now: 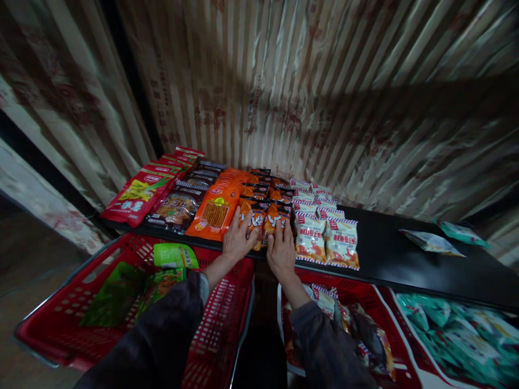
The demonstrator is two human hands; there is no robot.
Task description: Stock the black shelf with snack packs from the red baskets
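Observation:
My left hand (239,237) lies with fingers stretched over a small orange-and-black snack bag (257,208) at the shelf's front edge. Beside it, my right hand (282,250) rests its extended fingers on the neighbouring orange-and-black snack bag (274,212). More bags of this kind stand in two columns behind them. Left of my hands is a larger orange snack bag (219,204). To the right stand white snack bags (310,235) with red lettering and striped edges, in two columns.
Dark snack bags (174,207) and red snack bags (140,192) fill the left of the black shelf (381,256). Two loose packets (432,242) lie at its right. Below are a red basket (44,329) with green packets and a red basket (389,310) with mixed packets. A corrugated wall rises behind.

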